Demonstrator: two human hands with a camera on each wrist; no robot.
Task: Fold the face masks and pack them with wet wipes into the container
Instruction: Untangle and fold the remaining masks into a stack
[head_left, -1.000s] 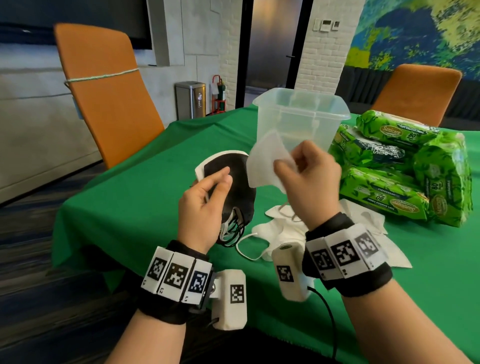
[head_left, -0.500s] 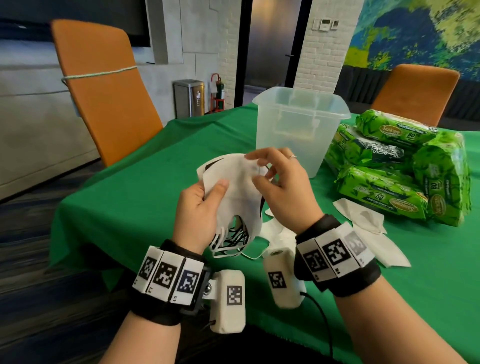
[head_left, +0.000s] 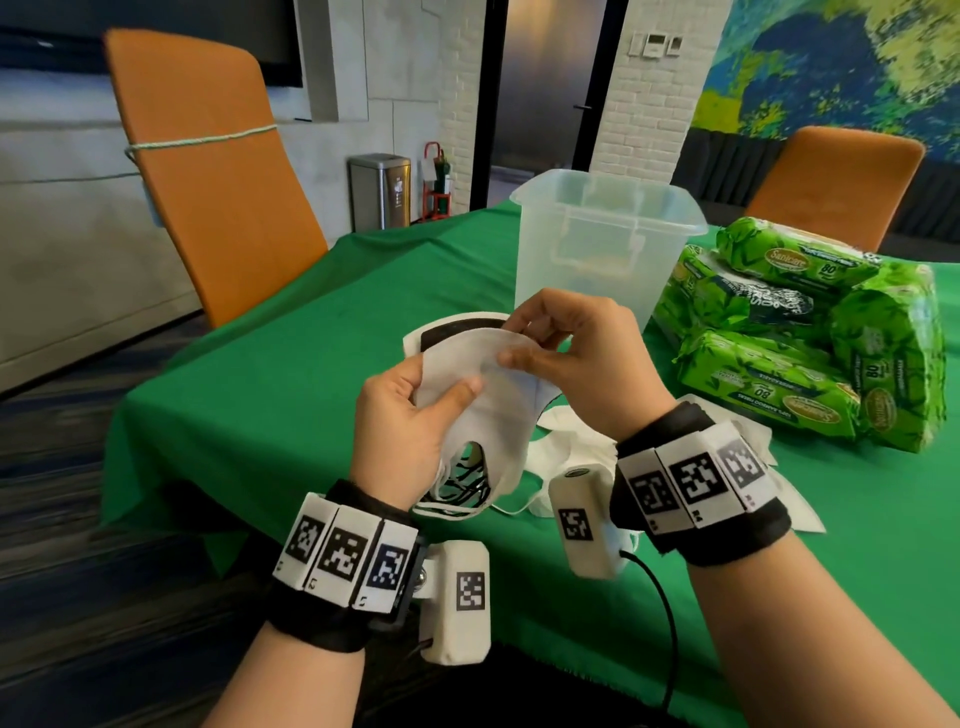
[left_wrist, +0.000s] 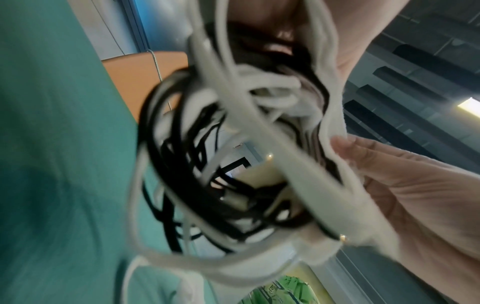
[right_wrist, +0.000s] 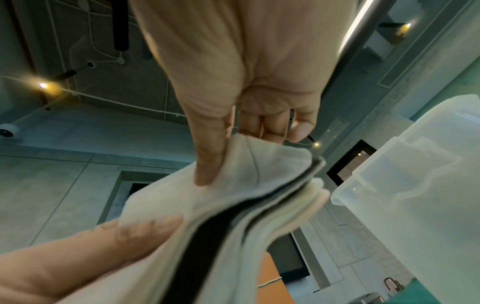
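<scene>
A stack of folded face masks (head_left: 483, 384), white ones with at least one black among them, is held up over the green table (head_left: 291, 332). My left hand (head_left: 410, 415) grips the stack's lower part, thumb on the front. My right hand (head_left: 566, 338) pinches the upper edge of the front white mask (right_wrist: 233, 185) between thumb and fingers. White and black ear loops (left_wrist: 213, 164) dangle below the stack. The clear plastic container (head_left: 608, 244) stands just behind the hands. Green wet wipe packs (head_left: 789, 338) are piled to its right.
More white masks (head_left: 566, 452) lie loose on the table under my right wrist. Two orange chairs (head_left: 218, 171) stand at the table's far sides. The table's near edge runs just below my wrists.
The right hand brought a folded white mask down onto the stack in the left hand. It now pinches the stack's top edge, and both hands sit closer together.
</scene>
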